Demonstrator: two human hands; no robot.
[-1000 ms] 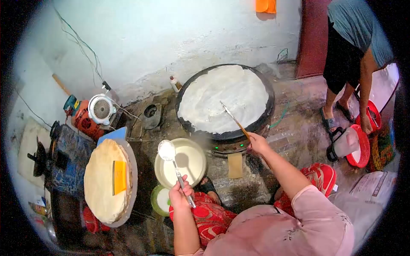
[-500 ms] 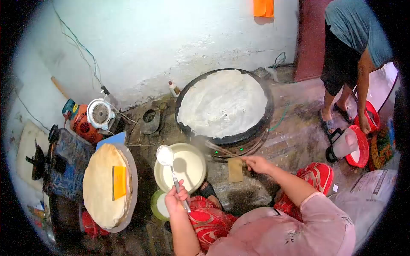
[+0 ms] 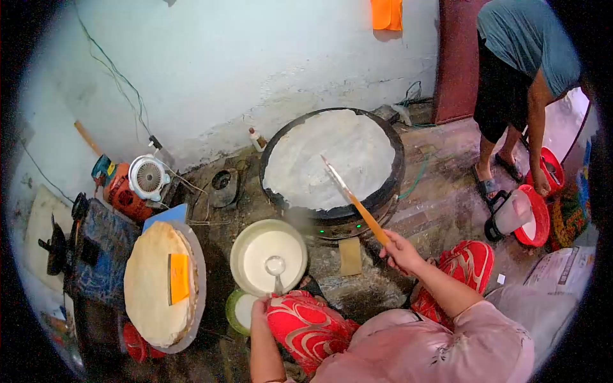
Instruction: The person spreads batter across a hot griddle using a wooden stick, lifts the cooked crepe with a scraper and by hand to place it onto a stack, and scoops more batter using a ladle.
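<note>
A long, thin spatula (image 3: pixel 357 207) with a wooden handle and a pale, coated end is in my right hand (image 3: pixel 401 253). Its tip points over the thin white sheet of batter (image 3: pixel 306 150) spread on the round black griddle (image 3: pixel 394 175). My left hand (image 3: pixel 260 307) is low beside my left knee, which partly hides the fingers. They appear closed round the handle of a metal ladle (image 3: pixel 275 265), whose scoop lies in the white batter of a large pale bowl (image 3: pixel 237 246). A small green bowl (image 3: pixel 232 313) with white contents touches the left-hand area.
Stacked round flatbreads (image 3: pixel 150 281) with an orange scraper (image 3: pixel 179 278) on top stand at left. Behind them are a blower (image 3: pixel 148 175) and a small burner (image 3: pixel 223 185). At right a co-worker (image 3: pixel 530 57) bends over red basins (image 3: pixel 536 223) and a clear jug (image 3: pixel 514 214).
My left hand has lowered the ladle from above the rim into the batter bowl. My right hand has swung the spatula up so its tip is over the griddle.
</note>
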